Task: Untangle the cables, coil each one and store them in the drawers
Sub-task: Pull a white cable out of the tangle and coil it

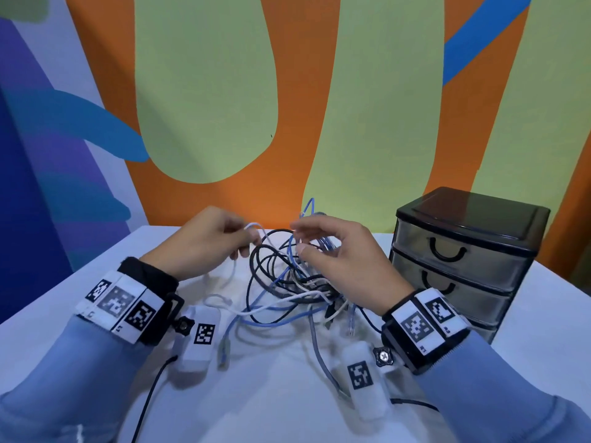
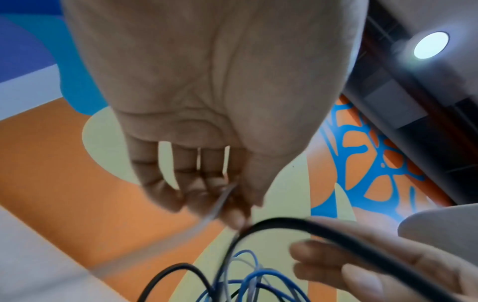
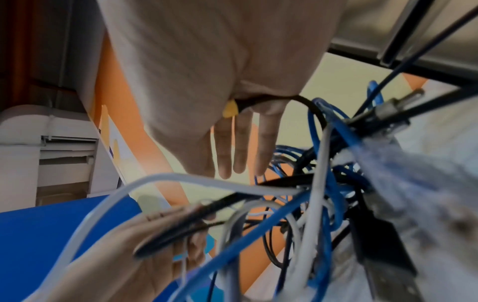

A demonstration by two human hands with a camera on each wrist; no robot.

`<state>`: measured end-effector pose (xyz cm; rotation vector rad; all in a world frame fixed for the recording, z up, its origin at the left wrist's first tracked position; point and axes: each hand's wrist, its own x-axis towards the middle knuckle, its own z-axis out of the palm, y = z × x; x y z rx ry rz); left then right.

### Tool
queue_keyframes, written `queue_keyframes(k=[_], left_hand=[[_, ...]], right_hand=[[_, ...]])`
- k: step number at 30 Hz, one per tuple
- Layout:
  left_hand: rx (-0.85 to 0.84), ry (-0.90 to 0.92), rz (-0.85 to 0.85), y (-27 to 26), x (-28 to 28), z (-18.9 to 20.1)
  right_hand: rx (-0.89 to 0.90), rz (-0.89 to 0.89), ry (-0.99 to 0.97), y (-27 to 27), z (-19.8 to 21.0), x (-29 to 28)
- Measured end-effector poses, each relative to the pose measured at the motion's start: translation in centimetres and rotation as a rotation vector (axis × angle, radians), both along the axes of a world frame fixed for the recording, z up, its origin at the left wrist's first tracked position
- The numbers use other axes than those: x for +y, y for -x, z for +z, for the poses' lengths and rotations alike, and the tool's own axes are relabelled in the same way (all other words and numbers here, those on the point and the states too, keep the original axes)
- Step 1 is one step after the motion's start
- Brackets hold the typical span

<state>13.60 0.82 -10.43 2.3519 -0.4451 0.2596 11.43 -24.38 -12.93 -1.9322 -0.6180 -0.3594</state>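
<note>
A tangle of blue, black, white and grey cables (image 1: 297, 289) lies mid-table. My left hand (image 1: 249, 241) is raised at its far left. It pinches a loop of the white cable (image 1: 256, 226) between thumb and curled fingers. The left wrist view shows that hand (image 2: 232, 204) closed round the white cable (image 2: 220, 204). My right hand (image 1: 299, 238) hovers over the far side of the tangle with straight, spread fingers (image 3: 243, 147). A black cable (image 3: 305, 102) runs across it at the base of the fingers. The black drawer unit (image 1: 463, 260) stands at the right with three drawers shut.
The white table (image 1: 543, 330) ends at a painted wall just behind the tangle. A blue network plug (image 1: 351, 327) and a grey plug (image 1: 224, 346) lie at the tangle's near side. Thin black leads trail from both wrist cameras towards me.
</note>
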Motion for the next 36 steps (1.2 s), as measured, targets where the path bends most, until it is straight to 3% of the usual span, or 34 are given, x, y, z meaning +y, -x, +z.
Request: queue_keyframes(k=[5,8,14,20,22,24,29,31,33,36], left_hand=[[-0.187,0.295,-0.257,2.4,-1.8,1.8],[-0.288,0.398,-0.293,3.0,-2.8,2.1],[-0.581,0.857,-0.139,3.0,-0.7,3.9],[-0.618,1.142,0.195,1.6,1.6,3.5],[-0.555,1.106,0.316,1.3,2.2,3.4],[-0.472,0.955,0.42,1.1,2.6,3.4],[-0.398,0.19,0.628,1.0,2.2,2.4],[-0.46,0.058,0.534,1.7,1.0,2.3],[-0.541,-0.008,0.325,2.2,-0.3,2.5],[-0.391,-0.124,-0.011,2.7,-2.0,2.0]], right_hand=[[0.032,0.115,0.266,-0.5,-0.6,0.3],[0.04,0.096,0.472,-0.8,-0.9,0.3],[0.078,-0.081,0.591,-1.1,-1.2,-0.5],[0.073,-0.112,0.421,-1.8,-1.3,-0.4],[0.051,-0.113,0.406,-1.8,-1.6,-0.7],[0.036,-0.102,0.372,-1.7,-1.8,-0.9],[0.033,-0.092,0.315,-1.6,-1.9,-1.1],[0.043,-0.091,0.299,-1.6,-1.8,-0.9],[0.059,-0.096,0.299,-1.5,-1.8,-0.8],[0.06,-0.087,0.285,-1.3,-1.7,-0.7]])
